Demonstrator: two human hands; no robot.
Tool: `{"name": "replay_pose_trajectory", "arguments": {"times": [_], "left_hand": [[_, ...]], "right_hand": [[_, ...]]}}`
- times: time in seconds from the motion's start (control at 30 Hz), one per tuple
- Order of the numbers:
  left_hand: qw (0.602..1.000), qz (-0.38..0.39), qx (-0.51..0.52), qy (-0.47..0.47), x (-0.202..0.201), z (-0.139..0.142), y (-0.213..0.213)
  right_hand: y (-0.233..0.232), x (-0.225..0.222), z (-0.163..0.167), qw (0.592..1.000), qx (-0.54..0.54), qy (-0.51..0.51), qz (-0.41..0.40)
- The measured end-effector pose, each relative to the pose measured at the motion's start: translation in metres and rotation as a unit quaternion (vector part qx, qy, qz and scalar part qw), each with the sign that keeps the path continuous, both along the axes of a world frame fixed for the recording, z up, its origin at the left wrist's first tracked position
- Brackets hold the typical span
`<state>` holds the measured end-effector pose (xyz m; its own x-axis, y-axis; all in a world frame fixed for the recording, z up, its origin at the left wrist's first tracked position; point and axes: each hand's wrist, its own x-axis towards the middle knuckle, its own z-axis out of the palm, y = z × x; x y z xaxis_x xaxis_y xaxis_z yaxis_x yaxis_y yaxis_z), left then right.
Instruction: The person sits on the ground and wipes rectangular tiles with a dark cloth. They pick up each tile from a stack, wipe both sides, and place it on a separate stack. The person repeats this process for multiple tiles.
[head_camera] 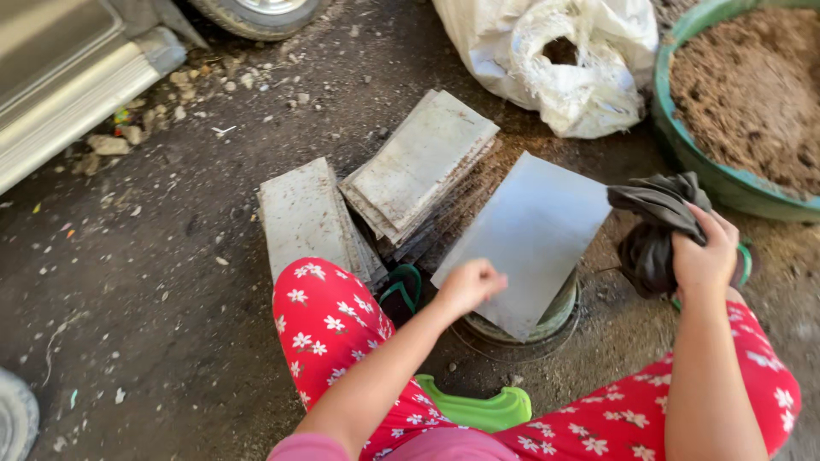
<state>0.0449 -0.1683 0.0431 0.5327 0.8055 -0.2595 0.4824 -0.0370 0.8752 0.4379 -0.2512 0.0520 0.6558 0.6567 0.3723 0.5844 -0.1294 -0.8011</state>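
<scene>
Head view, left hand: the left hand, lower centre, pinches the near edge of a grey metal sheet, steadying it flat on a round can.
Right hand: the right hand, centre right, grasps a dark cloth touching the sheet's right edge.
Stacks: dusty sheets lie on the ground at frame centre.
Upper right: green basin of soil beside a white sack.

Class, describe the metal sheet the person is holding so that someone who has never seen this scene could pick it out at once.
Start at the big green basin of brown soil at top right, then look left and down to the round container between the person's knees. The metal sheet lies tilted across it, gripped by the left hand. Unlike the grimy stacked sheets behind, it is single and smooth grey.
</scene>
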Motion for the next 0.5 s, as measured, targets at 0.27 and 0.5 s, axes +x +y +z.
{"name": "replay_pose_trajectory", "arguments": {"times": [0.27,0.5], "left_hand": [[0.937,0.208,0.25,0.125,0.01,-0.015,0.101],[0.954,0.119,0.05,0.27,-0.012,-0.05,0.03]], "right_hand": [[0.002,-0.035,0.025,0.998,-0.004,-0.032,0.045],[0.002,-0.061,0.041,0.992,-0.058,-0.078,0.08]]}}
